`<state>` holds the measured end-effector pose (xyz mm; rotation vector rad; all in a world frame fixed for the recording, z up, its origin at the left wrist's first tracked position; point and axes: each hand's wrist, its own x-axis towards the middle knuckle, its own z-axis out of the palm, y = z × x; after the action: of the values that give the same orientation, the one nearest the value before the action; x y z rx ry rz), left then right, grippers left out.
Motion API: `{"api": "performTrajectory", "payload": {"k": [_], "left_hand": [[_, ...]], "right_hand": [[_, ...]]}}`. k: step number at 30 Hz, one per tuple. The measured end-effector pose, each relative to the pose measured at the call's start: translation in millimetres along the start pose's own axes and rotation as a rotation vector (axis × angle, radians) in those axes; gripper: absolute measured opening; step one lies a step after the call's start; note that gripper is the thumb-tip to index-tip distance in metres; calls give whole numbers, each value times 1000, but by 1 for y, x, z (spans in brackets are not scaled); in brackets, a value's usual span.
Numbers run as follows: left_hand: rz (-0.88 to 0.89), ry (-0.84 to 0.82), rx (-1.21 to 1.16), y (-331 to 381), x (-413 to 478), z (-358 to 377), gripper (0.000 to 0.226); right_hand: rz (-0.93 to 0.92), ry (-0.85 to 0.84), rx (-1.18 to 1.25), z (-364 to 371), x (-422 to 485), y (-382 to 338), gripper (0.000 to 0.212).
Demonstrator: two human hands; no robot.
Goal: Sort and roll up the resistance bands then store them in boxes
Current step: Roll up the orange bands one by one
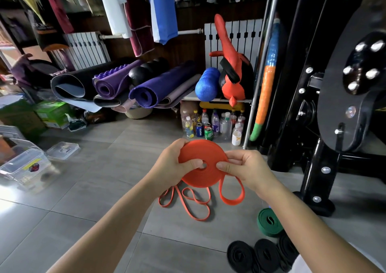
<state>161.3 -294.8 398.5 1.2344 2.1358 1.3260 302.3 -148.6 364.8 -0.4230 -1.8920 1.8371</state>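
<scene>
left hand [174, 165], right hand [248, 169] pinching orange band roll [200, 156], underside hidden, black rolls [248, 256] below it half blocked by arm [317, 233]

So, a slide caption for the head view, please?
Left hand and right hand hold a nearly rolled orange band.

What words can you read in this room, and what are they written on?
"PEPSI": on the blue can among the bottles on the floor.
Green can beside it: print too blurred to read.
Bottle labels, green carton, sticker on the clear box: too small or blurred.
</scene>
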Motion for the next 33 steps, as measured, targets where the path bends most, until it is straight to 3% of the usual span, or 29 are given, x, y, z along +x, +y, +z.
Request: {"api": "performTrajectory", "payload": {"k": [5,8,12,16,19,26,33], "left_hand": [[-51,-69,-11,2,0,-5,31],[-47,-122,165,4,1,-10,31],[118,-121,406,14,4,-6,38],[234,-175,535,20,5,7,26],[157,-134,334,16,5,7,16],[-30,20,-114,9,4,2,24],[-90,45,-258,7,1,4,16]], "right_hand": [[20,-34,6,-2,-1,-4,24],[18,-64,-66,-2,-2,-5,24],[-6,-83,-300,3,0,-6,35],[-54,-94,-394,6,2,-8,37],[-60,-85,-368,3,0,-13,31],[-68,-27,-274,-4,-11,-9,23],[-116,58,-179,6,-14,-1,17]]}}
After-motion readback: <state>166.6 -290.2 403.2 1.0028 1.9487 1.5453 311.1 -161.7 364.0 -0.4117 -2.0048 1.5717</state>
